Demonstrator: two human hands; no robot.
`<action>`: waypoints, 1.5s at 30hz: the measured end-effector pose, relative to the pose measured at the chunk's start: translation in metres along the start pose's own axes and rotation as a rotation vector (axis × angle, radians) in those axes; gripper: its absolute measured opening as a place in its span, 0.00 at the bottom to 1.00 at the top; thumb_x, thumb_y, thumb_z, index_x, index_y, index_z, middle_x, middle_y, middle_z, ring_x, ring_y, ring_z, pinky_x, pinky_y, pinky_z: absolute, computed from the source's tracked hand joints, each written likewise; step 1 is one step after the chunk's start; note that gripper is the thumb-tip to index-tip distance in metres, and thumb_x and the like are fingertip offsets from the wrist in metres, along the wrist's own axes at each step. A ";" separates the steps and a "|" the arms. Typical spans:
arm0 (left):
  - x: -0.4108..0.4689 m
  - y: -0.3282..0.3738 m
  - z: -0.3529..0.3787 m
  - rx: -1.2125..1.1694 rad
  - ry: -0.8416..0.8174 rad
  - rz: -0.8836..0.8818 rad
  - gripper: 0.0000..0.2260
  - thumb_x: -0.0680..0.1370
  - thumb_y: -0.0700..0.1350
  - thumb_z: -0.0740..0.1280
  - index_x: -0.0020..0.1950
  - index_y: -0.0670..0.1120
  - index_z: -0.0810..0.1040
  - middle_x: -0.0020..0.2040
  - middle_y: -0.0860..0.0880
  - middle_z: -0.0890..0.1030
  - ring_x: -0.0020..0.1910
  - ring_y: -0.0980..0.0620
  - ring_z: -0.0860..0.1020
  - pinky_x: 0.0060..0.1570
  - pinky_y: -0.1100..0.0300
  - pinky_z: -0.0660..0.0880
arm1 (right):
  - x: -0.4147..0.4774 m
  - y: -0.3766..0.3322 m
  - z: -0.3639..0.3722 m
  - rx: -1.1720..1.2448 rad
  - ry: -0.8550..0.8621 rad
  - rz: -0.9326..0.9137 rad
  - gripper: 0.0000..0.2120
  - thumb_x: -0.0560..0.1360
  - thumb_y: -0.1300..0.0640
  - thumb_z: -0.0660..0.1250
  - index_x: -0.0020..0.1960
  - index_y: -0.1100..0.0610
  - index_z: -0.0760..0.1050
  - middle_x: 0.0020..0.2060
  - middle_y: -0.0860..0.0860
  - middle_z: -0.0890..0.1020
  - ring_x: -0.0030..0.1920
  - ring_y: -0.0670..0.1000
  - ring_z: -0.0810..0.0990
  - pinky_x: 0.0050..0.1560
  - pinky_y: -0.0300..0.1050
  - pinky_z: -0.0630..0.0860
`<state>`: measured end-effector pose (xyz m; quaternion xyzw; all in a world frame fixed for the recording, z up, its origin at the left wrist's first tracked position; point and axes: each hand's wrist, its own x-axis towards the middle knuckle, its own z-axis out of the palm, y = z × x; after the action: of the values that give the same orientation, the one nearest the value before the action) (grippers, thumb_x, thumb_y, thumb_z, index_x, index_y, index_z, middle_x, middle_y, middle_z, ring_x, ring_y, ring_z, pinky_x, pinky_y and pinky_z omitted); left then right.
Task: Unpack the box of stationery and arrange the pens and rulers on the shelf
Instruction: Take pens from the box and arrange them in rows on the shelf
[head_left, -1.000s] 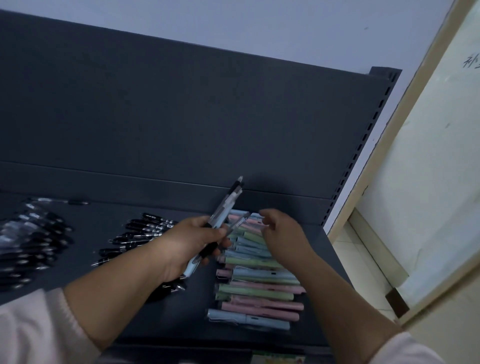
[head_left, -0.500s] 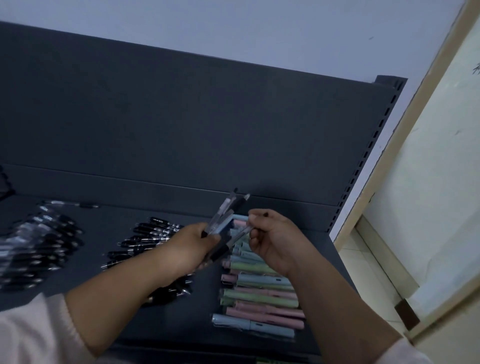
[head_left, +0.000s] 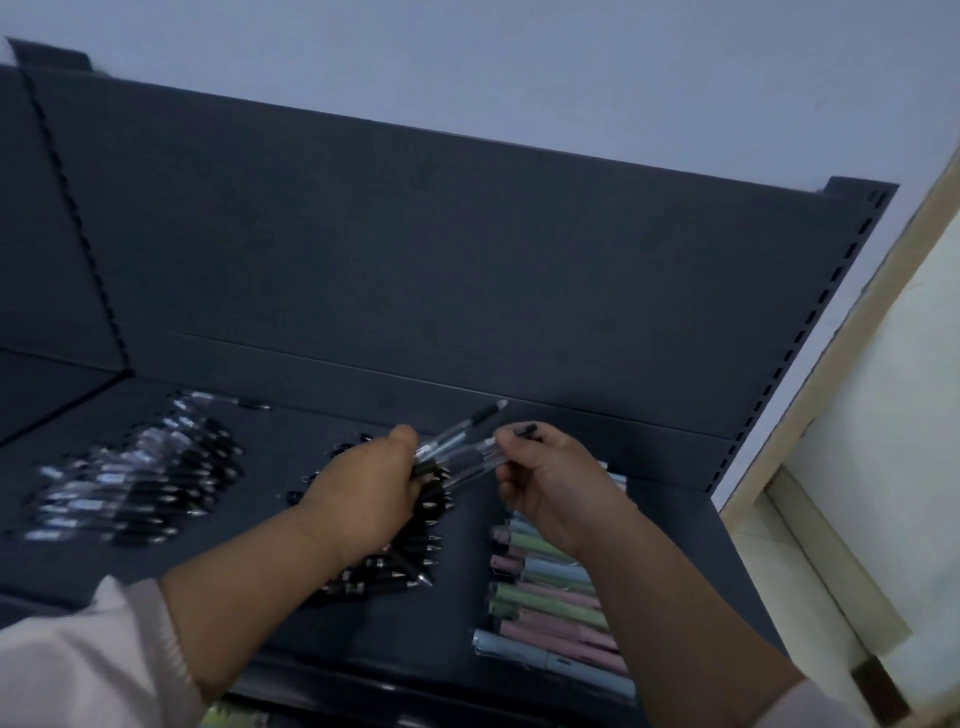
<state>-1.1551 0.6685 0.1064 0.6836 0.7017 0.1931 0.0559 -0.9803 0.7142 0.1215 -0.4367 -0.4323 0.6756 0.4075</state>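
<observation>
Nothing legible: no lettering, label, brand or number can be read on the dark shelf (head_left: 467, 597). The clear pens (head_left: 457, 441) and the pastel pens (head_left: 550, 608) near its right edge are too blurred and small for print to show.

The left sleeve (head_left: 78, 665) and right sleeve (head_left: 831, 713) are pale pinkish-white, the left cuff (head_left: 169, 642) ribbed.
</observation>
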 end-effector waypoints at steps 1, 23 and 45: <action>-0.002 -0.005 -0.003 -0.017 -0.007 -0.031 0.07 0.79 0.47 0.61 0.46 0.48 0.64 0.36 0.52 0.71 0.36 0.51 0.72 0.35 0.58 0.65 | 0.002 0.000 0.001 0.015 0.009 0.002 0.04 0.78 0.63 0.64 0.45 0.57 0.73 0.31 0.50 0.75 0.30 0.45 0.74 0.30 0.38 0.73; -0.074 -0.260 -0.103 -1.177 -0.001 -0.684 0.08 0.82 0.45 0.59 0.52 0.44 0.76 0.35 0.48 0.81 0.27 0.54 0.75 0.22 0.65 0.68 | 0.080 0.040 0.289 -1.356 -0.213 -0.379 0.05 0.70 0.64 0.65 0.44 0.63 0.76 0.36 0.56 0.78 0.36 0.53 0.73 0.35 0.41 0.69; -0.056 -0.370 -0.110 -0.603 -0.113 -0.387 0.07 0.79 0.47 0.64 0.45 0.57 0.80 0.40 0.48 0.82 0.39 0.52 0.78 0.44 0.55 0.76 | 0.110 0.099 0.362 -0.283 -0.217 0.051 0.05 0.78 0.63 0.65 0.43 0.57 0.76 0.36 0.52 0.78 0.33 0.46 0.77 0.34 0.38 0.76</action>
<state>-1.5362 0.5953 0.0685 0.5005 0.7253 0.3391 0.3292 -1.3700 0.7047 0.0908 -0.4251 -0.5532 0.6614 0.2755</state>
